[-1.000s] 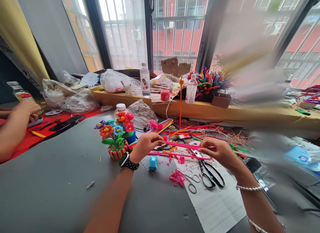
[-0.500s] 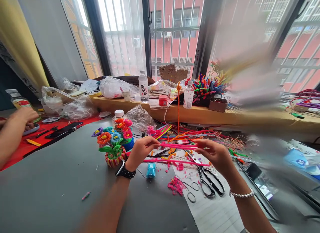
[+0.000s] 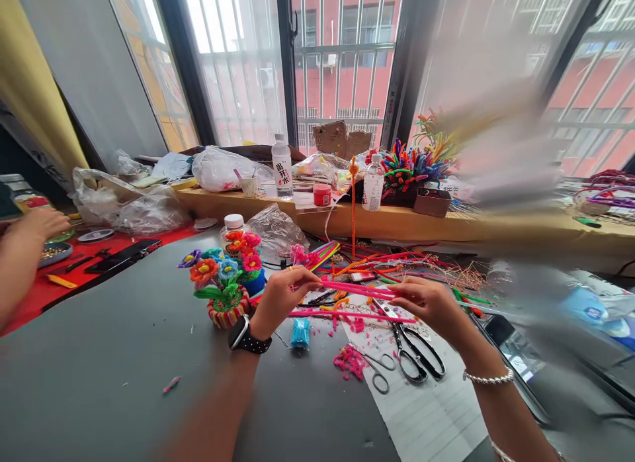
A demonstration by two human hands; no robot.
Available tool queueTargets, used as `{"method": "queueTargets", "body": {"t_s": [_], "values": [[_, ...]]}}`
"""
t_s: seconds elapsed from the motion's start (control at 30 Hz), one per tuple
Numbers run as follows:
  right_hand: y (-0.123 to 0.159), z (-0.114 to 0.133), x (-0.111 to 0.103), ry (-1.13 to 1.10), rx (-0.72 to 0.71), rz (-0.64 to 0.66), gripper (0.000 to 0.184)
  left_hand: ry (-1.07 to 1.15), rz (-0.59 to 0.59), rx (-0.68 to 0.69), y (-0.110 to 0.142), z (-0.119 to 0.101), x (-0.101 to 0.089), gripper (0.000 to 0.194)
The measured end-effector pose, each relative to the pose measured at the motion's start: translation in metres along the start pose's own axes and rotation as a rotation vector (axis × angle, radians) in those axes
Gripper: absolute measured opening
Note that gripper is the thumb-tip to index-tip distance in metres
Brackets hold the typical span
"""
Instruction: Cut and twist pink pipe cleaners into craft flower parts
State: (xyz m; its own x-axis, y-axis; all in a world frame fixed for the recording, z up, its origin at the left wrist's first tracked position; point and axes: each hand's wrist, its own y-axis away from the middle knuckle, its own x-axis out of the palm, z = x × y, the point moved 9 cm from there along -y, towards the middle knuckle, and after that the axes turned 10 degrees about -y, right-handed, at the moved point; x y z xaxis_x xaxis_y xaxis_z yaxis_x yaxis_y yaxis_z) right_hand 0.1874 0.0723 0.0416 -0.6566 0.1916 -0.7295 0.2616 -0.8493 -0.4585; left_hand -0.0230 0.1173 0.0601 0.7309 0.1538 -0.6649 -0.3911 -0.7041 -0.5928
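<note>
Pink pipe cleaners (image 3: 356, 289) stretch between my two hands above the table. My left hand (image 3: 286, 296), with a watch at the wrist, pinches one end; my right hand (image 3: 421, 299) pinches the other. Below them another pink pipe cleaner (image 3: 354, 315) runs nearly level; what supports it I cannot tell. Large black-handled scissors (image 3: 417, 349) and small metal scissors (image 3: 381, 372) lie on a sheet of paper (image 3: 426, 409). Beside the small pair is a heap of pink clippings (image 3: 350, 361). A small blue packet (image 3: 300, 333) lies right of my left wrist.
Left of my hand stands a striped pot of fuzzy flowers (image 3: 229, 310). Loose pipe cleaners (image 3: 387, 263) clutter the back of the table. A ledge (image 3: 397, 225) behind carries bottles and bags. At far left, another person's hand (image 3: 47, 224) works over a red cloth (image 3: 30, 296).
My hands keep hold of the pink pipe cleaners, shifting only slightly. The view moves a little. The other person's hand has moved left, showing more of a small dish.
</note>
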Motion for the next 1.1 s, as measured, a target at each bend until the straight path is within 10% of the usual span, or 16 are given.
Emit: {"method": "queueTargets", "body": {"t_s": [1.1], "values": [[0.003, -0.001, -0.012, -0.164, 0.112, -0.092, 0.019, 0.025, -0.009, -0.059, -0.001, 0.009, 0.002, 0.008]]}}
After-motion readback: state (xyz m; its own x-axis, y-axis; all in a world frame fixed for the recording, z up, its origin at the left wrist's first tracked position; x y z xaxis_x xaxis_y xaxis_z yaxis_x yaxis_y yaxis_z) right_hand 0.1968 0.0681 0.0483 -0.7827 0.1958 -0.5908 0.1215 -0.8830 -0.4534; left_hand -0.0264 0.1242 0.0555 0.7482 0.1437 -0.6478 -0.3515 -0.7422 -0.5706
